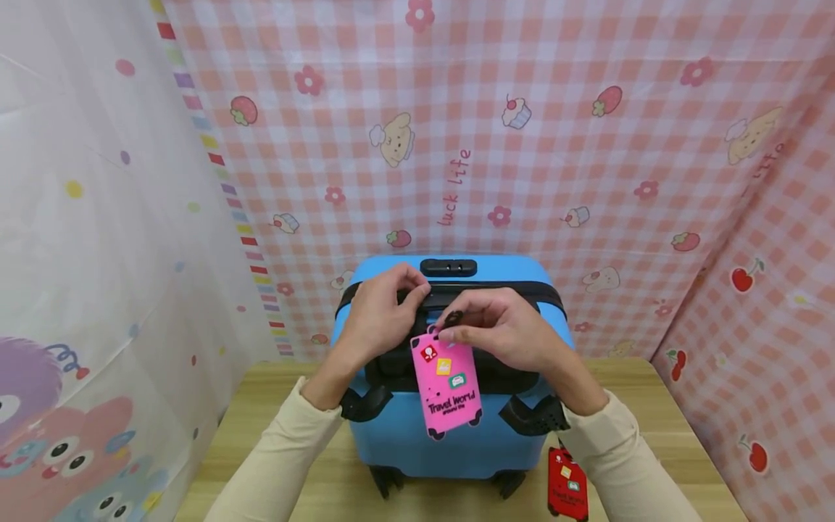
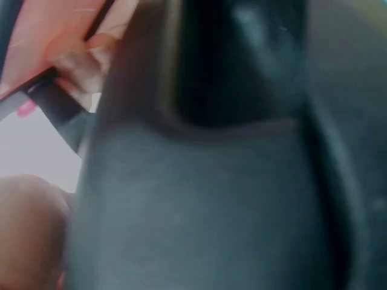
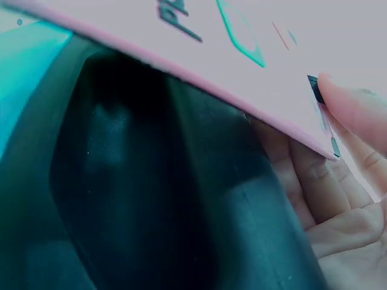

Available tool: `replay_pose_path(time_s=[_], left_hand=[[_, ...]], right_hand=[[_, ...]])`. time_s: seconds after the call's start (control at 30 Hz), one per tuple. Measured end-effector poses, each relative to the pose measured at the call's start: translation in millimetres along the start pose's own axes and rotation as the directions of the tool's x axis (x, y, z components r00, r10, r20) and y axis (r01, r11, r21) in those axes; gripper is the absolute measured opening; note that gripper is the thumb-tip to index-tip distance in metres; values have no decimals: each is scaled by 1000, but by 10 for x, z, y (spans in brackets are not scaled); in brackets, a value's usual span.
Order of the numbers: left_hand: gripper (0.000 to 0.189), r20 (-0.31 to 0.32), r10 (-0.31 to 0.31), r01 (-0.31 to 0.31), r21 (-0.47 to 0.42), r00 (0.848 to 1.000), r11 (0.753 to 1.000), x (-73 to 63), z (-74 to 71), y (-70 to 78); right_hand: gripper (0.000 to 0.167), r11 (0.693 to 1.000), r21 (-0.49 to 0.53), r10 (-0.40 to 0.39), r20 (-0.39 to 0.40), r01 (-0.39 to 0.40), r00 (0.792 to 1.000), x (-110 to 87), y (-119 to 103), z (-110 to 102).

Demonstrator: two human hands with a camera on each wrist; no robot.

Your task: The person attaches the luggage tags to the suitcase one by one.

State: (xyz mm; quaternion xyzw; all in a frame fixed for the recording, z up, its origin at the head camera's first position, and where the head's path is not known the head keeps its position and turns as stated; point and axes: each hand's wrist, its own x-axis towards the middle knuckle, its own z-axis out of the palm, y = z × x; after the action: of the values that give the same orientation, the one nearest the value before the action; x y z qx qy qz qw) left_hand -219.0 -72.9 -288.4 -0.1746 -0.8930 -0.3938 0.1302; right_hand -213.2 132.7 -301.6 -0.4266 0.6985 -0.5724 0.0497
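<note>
A light blue suitcase point(image 1: 450, 442) stands upright, its black front parts facing me. My left hand point(image 1: 378, 312) pinches at the suitcase's black top handle point(image 1: 446, 296), thumb and index finger close together. Between thumb and fingers, my right hand point(image 1: 505, 330) holds the top corner of a pink luggage tag point(image 1: 450, 388), printed "Travel World". A small black strap loop point(image 1: 453, 317) shows by the right fingers; the rest of the strap is hidden. In the right wrist view, the tag point(image 3: 181, 54) slants above a blurred black part. A dark shape point(image 2: 199, 205) blocks most of the left wrist view.
A red luggage tag point(image 1: 567, 482) lies on the wooden table point(image 1: 287, 413), beside my right forearm. Pink checked cloth point(image 1: 554, 167) hangs close behind the suitcase. A white patterned sheet point(image 1: 111, 239) hangs at the left. Black combination lock point(image 1: 449, 268) sits on the suitcase top.
</note>
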Motion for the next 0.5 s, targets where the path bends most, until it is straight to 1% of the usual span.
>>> replay_pose_path(time_s=[0.1, 0.2, 0.33, 0.5], left_hand=[[10, -27, -4, 4, 1, 1000, 1000, 1, 17, -5], [11, -38, 7, -7, 7, 999, 1000, 1, 30, -8], [12, -37, 29, -29, -4, 999, 1000, 5, 32, -13], [13, -61, 65, -66, -14, 996, 998, 19, 26, -30]], right_hand=[[12, 1000, -7, 5, 3, -5, 1000, 7, -6, 2], [14, 1000, -22, 10, -1, -10, 1000, 5, -13, 5], [15, 999, -34, 15, -4, -15, 1000, 3, -21, 7], [17, 999, -41, 8, -6, -9, 1000, 7, -15, 4]])
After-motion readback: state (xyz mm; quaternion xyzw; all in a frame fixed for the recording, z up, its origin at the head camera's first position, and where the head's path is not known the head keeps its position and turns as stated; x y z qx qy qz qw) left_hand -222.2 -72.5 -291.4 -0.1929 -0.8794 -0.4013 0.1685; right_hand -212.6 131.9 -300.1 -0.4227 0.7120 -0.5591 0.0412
